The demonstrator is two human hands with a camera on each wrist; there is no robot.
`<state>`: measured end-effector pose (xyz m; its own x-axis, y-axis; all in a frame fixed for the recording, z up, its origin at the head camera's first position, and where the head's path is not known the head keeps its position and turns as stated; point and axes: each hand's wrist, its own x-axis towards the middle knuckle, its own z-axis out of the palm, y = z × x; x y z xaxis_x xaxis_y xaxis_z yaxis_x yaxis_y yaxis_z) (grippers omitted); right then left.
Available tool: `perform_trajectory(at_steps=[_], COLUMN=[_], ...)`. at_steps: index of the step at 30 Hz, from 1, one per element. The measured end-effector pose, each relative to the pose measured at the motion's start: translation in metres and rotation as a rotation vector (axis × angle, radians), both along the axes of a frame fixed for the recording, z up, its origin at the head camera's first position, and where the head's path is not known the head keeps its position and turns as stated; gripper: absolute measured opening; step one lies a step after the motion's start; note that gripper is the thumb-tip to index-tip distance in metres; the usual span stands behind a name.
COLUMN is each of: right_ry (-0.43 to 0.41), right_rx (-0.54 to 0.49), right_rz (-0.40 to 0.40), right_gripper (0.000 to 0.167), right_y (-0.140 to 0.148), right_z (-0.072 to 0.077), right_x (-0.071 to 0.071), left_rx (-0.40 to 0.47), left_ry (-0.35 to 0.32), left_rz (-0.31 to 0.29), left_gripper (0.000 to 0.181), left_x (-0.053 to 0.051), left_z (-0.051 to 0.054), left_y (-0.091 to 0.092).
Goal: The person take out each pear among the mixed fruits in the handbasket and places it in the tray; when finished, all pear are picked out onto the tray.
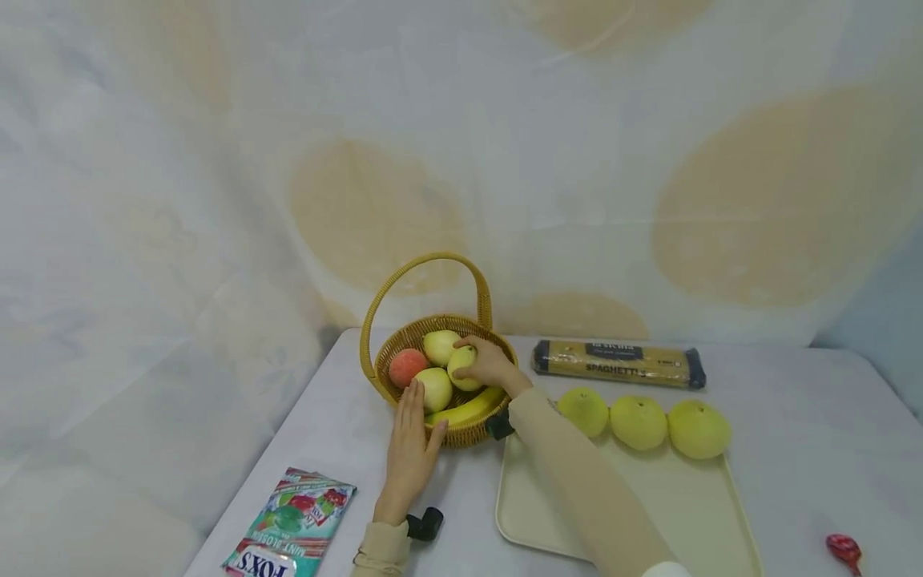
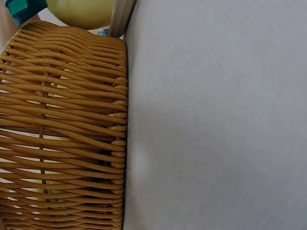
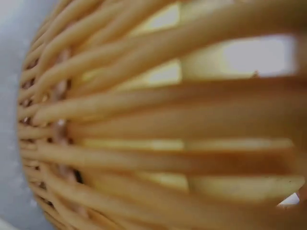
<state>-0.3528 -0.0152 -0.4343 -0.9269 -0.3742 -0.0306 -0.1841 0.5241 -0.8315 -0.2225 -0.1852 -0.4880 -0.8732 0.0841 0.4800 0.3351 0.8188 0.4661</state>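
A wicker basket (image 1: 467, 436) with a tall handle holds a peach (image 1: 407, 366), a banana (image 1: 469, 409) and several yellow-green fruits. My right hand (image 1: 490, 365) curls its fingers round one yellow-green fruit (image 1: 461, 362) inside the basket, at its right side. Fingers straight, my left hand (image 1: 413, 449) rests against the basket's front rim beside another pale fruit (image 1: 435, 390). Woven basket wall (image 2: 62, 129) fills the left of the left wrist view, and blurred strands of the basket (image 3: 144, 110) fill most of the right wrist view; neither shows the fingers.
Right of the basket, a cream tray (image 1: 649, 505) has three yellow-green fruits (image 1: 638, 422) along its back edge. Behind it lies a spaghetti pack (image 1: 618, 363). A candy bag (image 1: 290, 521) lies at front left, a red lollipop (image 1: 844, 549) at front right.
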Motion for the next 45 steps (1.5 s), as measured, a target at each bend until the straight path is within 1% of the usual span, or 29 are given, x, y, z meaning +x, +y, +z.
perform_trajectory(at_steps=[3,5,9,13,16,23,24,27,30,31,37,45], right_ry=[0.003,-0.014,-0.001,0.006,0.008,0.072,0.073,0.096,0.11,0.118,0.121,0.107], right_rx=[-0.07,-0.124,-0.156,-0.209,-0.253,-0.293,-0.306,-0.351,-0.367,-0.366,-0.344,-0.337], right_rz=[-0.003,-0.002,0.012,0.045,0.06,0.073,0.075,0.102,0.118,0.123,0.113,0.06], right_gripper=[0.055,0.056,0.057,0.057,0.055,0.059,0.059,0.059,0.058,0.058,0.057,0.063], right_y=[0.004,0.007,0.012,0.019,0.026,0.043,0.046,0.053,0.06,0.062,0.072,0.081], right_z=[0.004,0.008,0.016,0.028,0.036,0.044,0.049,0.048,0.048,0.044,0.045,0.038], right_x=[0.002,0.002,0.005,0.014,0.021,0.032,0.036,0.038,0.042,0.04,0.052,0.063], left_rx=[0.001,-0.001,0.007,0.03,0.028,0.015,0.014,0.012,0.014,0.015,0.033,0.035], left_ry=[0.013,0.021,0.021,0.011,0.01,-0.009,-0.008,-0.003,0.001,0.0,-0.004,0.002], left_rz=[-0.007,-0.008,-0.01,-0.016,-0.014,-0.01,-0.01,-0.012,-0.015,-0.015,-0.022,-0.015], left_gripper=[0.071,0.07,0.07,0.071,0.07,0.07,0.07,0.071,0.071,0.071,0.07,0.071], left_x=[-0.001,-0.002,-0.003,-0.002,-0.001,-0.002,-0.003,-0.004,-0.004,-0.005,-0.005,-0.003], left_z=[-0.001,-0.002,-0.003,-0.002,-0.001,-0.001,-0.001,-0.002,-0.003,-0.003,-0.002,-0.003], left_y=[0.0,0.0,0.0,0.001,0.001,0.001,0.0,0.0,0.0,0.0,-0.002,-0.004])
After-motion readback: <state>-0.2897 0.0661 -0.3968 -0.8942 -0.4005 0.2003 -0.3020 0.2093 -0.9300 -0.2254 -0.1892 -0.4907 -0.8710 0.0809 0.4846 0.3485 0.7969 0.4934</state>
